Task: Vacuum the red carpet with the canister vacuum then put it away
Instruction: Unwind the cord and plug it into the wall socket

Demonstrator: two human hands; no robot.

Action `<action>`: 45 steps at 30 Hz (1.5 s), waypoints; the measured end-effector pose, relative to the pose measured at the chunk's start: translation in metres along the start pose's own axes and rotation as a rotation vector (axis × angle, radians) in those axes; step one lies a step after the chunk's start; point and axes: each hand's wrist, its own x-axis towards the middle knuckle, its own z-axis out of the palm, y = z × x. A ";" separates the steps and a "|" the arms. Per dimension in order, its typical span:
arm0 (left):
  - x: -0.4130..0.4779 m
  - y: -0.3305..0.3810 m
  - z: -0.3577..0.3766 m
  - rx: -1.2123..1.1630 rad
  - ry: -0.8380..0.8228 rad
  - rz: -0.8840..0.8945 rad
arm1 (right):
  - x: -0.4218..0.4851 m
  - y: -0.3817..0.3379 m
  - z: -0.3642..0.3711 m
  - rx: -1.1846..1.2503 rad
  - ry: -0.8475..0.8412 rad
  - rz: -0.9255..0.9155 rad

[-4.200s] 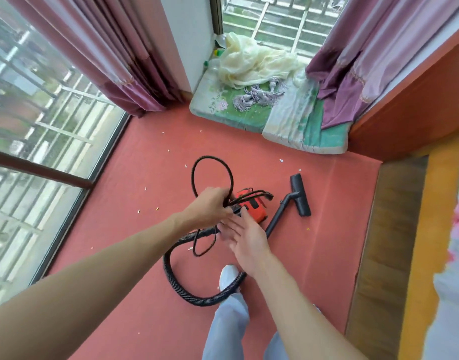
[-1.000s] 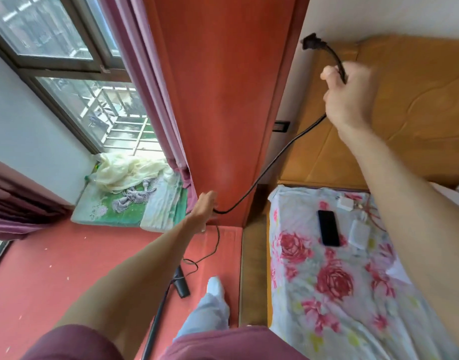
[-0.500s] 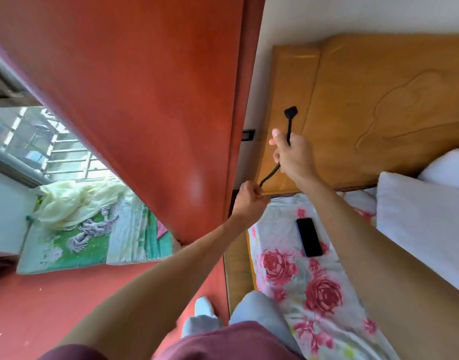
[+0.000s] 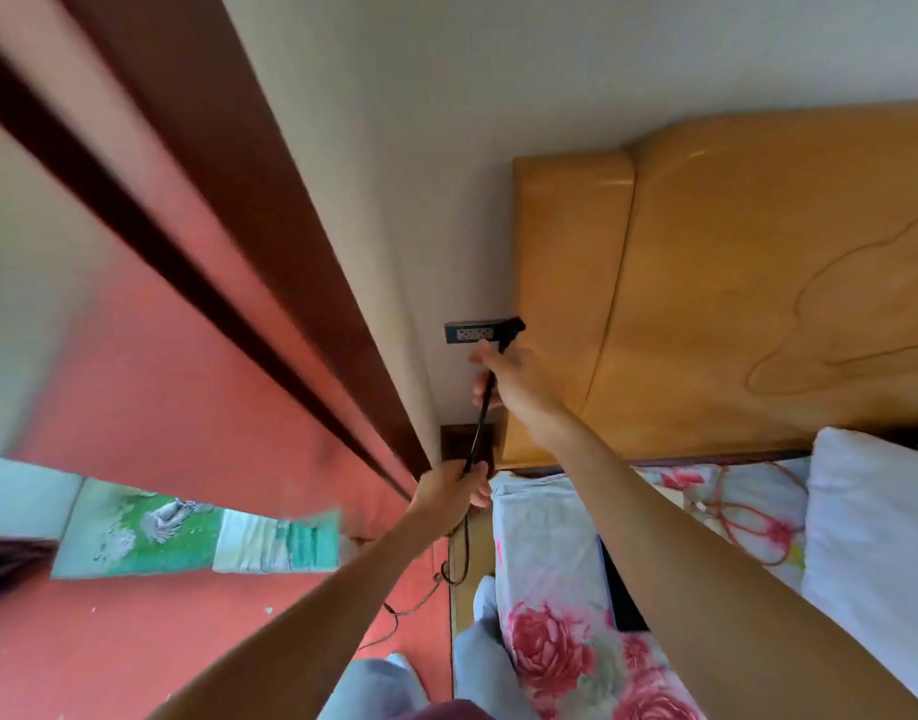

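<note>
Head view: right hand (image 4: 519, 381) pinches the limp cord (image 4: 479, 428) below its stiff plug (image 4: 513, 325), the better hold; left hand (image 4: 446, 493) grips slack.

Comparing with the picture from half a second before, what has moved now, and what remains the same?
The right hand brought the plug from in front of the headboard to the right end of the wall socket. The picture does not show whether it is pushed in. Unchanged: both hands grip the power cord, with the left hand lower down.
</note>
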 end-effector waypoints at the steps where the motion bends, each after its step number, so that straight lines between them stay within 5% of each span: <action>1: 0.006 0.000 0.002 -0.023 0.014 -0.033 | 0.010 0.001 0.004 0.052 -0.006 0.056; 9: 0.039 0.012 0.014 -0.051 0.093 -0.140 | 0.080 0.039 0.034 -0.095 -0.150 0.262; 19: 0.098 0.016 0.015 -0.049 0.299 -0.276 | 0.169 0.074 0.052 -0.194 0.017 0.300; 31: 0.141 -0.008 0.033 0.032 0.465 -0.293 | 0.222 0.131 0.073 0.242 0.372 0.393; 42: 0.166 -0.012 0.029 -0.062 0.614 -0.306 | 0.267 0.155 0.083 0.519 0.374 0.491; 45: 0.168 -0.015 0.030 -0.080 0.609 -0.299 | 0.267 0.162 0.084 0.437 0.398 0.432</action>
